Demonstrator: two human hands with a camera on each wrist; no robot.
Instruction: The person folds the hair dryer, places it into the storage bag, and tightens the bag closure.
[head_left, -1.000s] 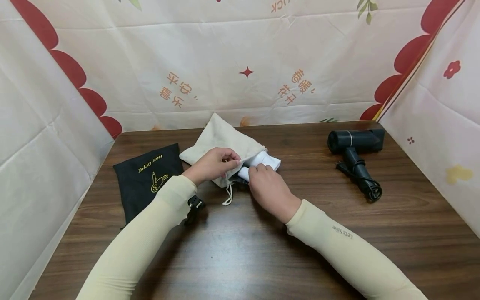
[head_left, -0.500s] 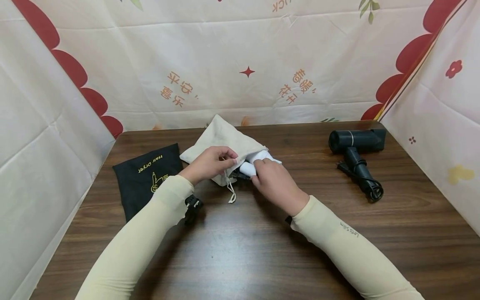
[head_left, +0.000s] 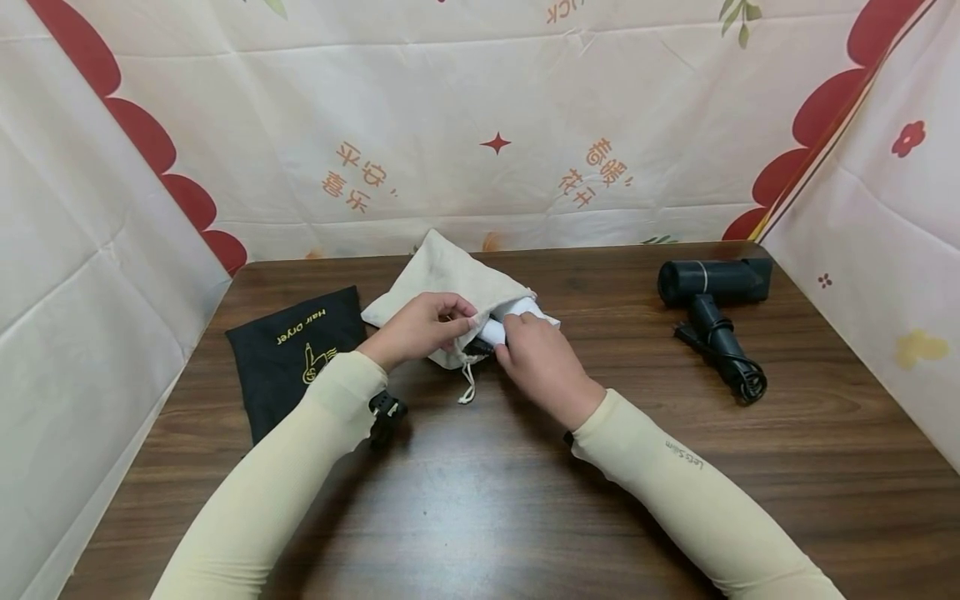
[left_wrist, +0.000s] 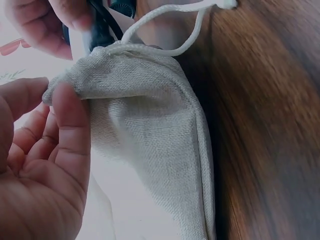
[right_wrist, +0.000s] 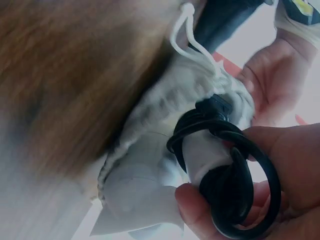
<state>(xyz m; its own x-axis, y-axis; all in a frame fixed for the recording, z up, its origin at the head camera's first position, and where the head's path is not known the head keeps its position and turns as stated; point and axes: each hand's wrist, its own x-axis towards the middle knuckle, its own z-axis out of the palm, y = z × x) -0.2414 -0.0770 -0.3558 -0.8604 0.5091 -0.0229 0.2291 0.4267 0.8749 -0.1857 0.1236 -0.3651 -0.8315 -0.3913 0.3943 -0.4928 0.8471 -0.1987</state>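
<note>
A beige cloth drawstring bag (head_left: 442, 275) lies on the table with its mouth toward the right. My left hand (head_left: 423, 327) pinches the bag's rim between thumb and index finger; the left wrist view shows the cloth edge between them. A white hair dryer (right_wrist: 135, 185) sits partly inside the mouth, its nozzle end showing. My right hand (head_left: 551, 367) grips the dryer's white handle, which has a black cord (right_wrist: 272, 182) wound round it. The white drawstring (head_left: 468, 387) hangs from the bag's near edge. Cloth hides the inner part of the dryer.
On the left lies a flat black pouch (head_left: 273, 375) printed "Hair Dryer", partly under my left forearm. A black hair dryer (head_left: 716, 283) with its cord bundled rests at the right back. A patterned cloth backdrop (head_left: 420, 100) encloses the table's back and sides.
My right hand shifted right along the white hair dryer, then slightly left toward the bag. The drawstring has swung a little to the right. My left hand keeps its pinch on the rim.
</note>
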